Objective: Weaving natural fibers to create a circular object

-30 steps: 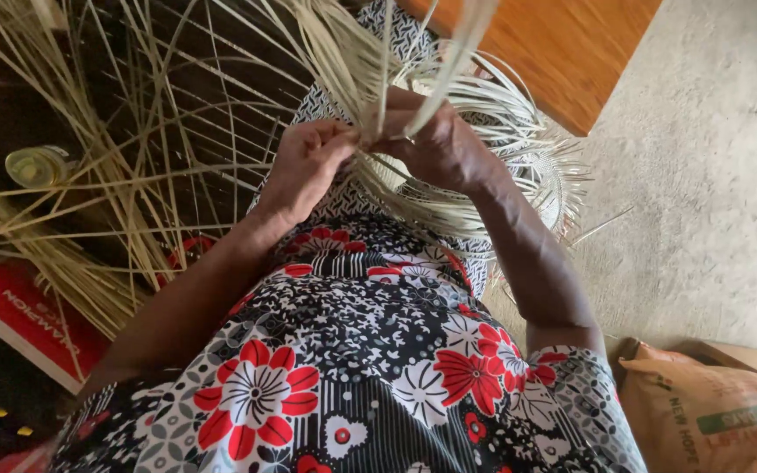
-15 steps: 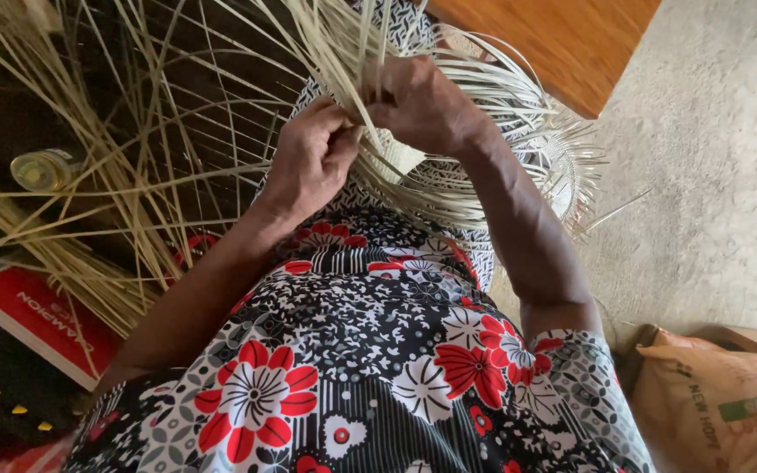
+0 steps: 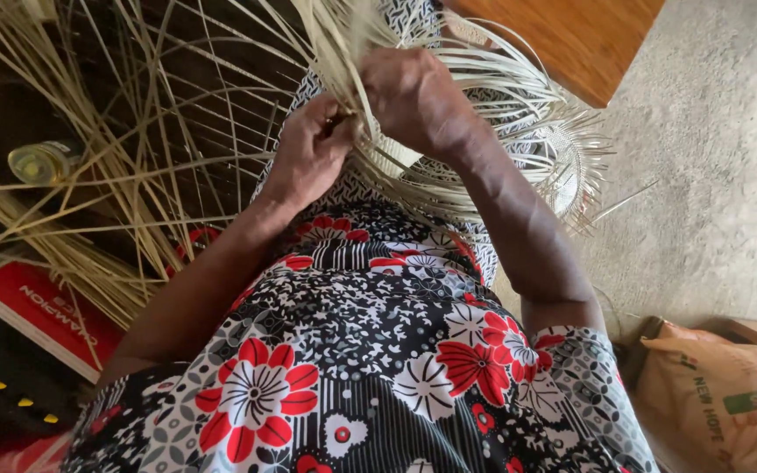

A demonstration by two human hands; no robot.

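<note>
— What lies at the far left?

— A small bottle (image 3: 38,163) with a yellow cap lies on its side on dark ground, above a red box (image 3: 41,317). Loose straw strips (image 3: 133,175) fan over both, their long axes running mostly from lower left to upper right.

— And the work itself?

— A half-woven straw piece (image 3: 492,131) sits on the lap, just beyond the flowered dress (image 3: 370,359). Its unwoven ends spray outward to the right over the concrete floor (image 3: 711,175), while a bunch of strips rises from between the hands toward the top edge.

— How are the hands set?

— The left hand (image 3: 308,158) reaches up from the lower left, wrist bent, fingers pinched on the strips at the weave's edge. The right hand (image 3: 413,96) sits higher, knuckles toward the camera, clenched over the same bunch; the forearm slants down to the right.

— Anything further right?

— A wooden board (image 3: 562,39) at the top, a tan sack (image 3: 720,403) at the bottom corner.
</note>
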